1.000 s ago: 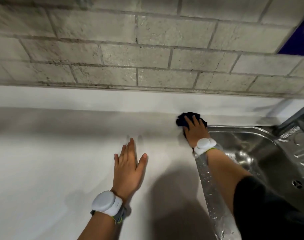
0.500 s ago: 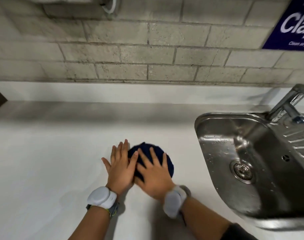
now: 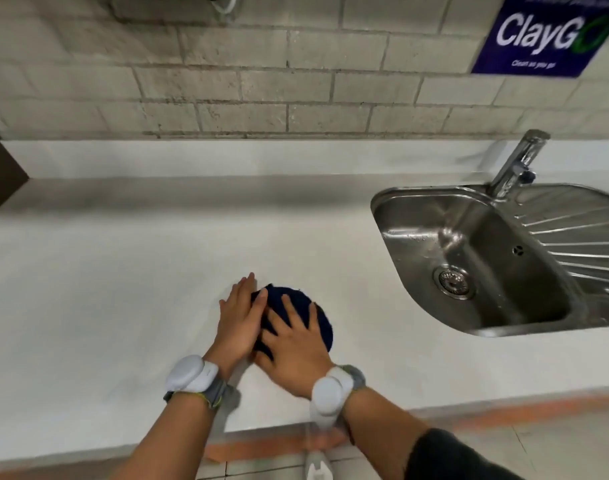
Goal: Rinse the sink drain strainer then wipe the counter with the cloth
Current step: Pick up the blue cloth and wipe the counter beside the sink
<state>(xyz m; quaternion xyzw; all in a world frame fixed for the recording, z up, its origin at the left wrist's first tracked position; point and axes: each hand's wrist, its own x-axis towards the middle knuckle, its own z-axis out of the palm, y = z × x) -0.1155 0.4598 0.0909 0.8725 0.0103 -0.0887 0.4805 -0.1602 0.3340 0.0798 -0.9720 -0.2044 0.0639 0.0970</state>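
Nearest the camera, two forearms reach in over the front edge of the white bench point(image 3: 88, 271), each wrist wearing a white band device. The right hand point(image 3: 294, 351) lies flat with fingers spread on top of a dark blue cloth point(image 3: 306, 306), pressing it onto the bench; its grip is open, not closed around the fabric. The left hand point(image 3: 239, 323) lies just beside it, palm down with fingers together and extended, its fingertips resting on the cloth's left edge, its grip open as well. The cloth sits bunched in a rounded heap near the front edge of the bench, about midway along it and well apart from the sink.

Farther back and to the right, a steel sink point(image 3: 434, 216) is set into the bench, wet inside, with the drain strainer point(image 3: 454, 282) seated in the bottom of the basin. A ribbed draining board lies along its right side. A chrome tap point(image 3: 516, 164) stands at the sink's back edge. Behind runs a grey brick wall point(image 3: 261, 81), with a purple sign point(image 3: 545, 32) at its upper right.
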